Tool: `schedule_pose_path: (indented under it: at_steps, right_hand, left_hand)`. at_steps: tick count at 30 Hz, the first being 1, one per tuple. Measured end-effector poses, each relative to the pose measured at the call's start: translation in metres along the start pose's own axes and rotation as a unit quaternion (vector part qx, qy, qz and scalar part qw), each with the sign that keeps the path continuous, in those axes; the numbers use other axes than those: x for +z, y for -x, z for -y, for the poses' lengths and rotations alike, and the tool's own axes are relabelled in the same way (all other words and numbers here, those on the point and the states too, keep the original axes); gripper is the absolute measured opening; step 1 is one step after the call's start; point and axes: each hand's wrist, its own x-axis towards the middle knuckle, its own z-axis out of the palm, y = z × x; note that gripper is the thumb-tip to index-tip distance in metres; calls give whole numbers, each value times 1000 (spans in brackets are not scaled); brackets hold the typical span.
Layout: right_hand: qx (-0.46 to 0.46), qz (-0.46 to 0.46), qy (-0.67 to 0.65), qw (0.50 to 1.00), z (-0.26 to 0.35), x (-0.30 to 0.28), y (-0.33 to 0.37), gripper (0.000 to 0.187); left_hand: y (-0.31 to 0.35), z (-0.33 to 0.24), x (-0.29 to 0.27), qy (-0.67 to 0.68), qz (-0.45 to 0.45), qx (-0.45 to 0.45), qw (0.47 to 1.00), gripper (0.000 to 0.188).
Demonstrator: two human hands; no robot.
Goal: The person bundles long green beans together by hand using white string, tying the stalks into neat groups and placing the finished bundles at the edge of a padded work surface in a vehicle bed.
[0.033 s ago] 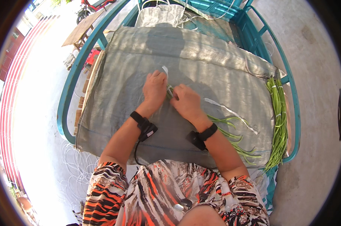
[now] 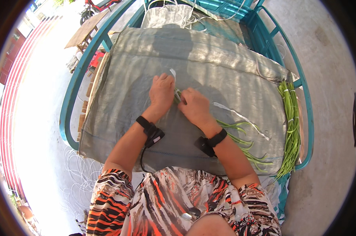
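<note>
Between my hands is the end of a bunch of green long beans (image 2: 177, 95), with a white strip (image 2: 172, 72) at it. My left hand (image 2: 161, 91) is closed at the bunch's end, and the strip's tip sticks up beyond its fingers. Fingers bent, my right hand (image 2: 194, 105) closes on the beans from the other side; its fingertips are partly hidden. Loose bean ends (image 2: 245, 151) fan out from under my right forearm. Apart from them lies another white strip (image 2: 241, 117), flat on the grey woven sheet (image 2: 126, 78).
Tied long beans (image 2: 291, 122) lie along the sheet's right edge. Teal cart rails (image 2: 76, 86) run up both sides. A white container (image 2: 162, 16) stands at the far end. A black cable (image 2: 142, 161) hangs from my left wrist device. White cord loops (image 2: 81, 173) lie at left.
</note>
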Motion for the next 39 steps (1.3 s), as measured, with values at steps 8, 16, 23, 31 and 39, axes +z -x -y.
schedule_pose_path:
  at_steps: [8,16,23,31,39]
  right_hand:
    - [-40,-24,47,998,4,1,2,9]
    - [-34,17,110,993,7,5,1,17]
    - [-17,34,108,993,8,8,4,16]
    - [41,-48,119,991,-34,-56,30,13]
    - [112,9,262,959,-118,-86,70,8]
  left_hand:
    - [-1,9,5,-58,-54,78,994,7]
    - [-3,18,6,-38,-41,67,996,5]
    - [-4,7,-1,-75,68,-14,995,8]
    - [14,17,-28,147,29,-179,972,52]
    - [55,-17,-69,388,18,-258,885,56]
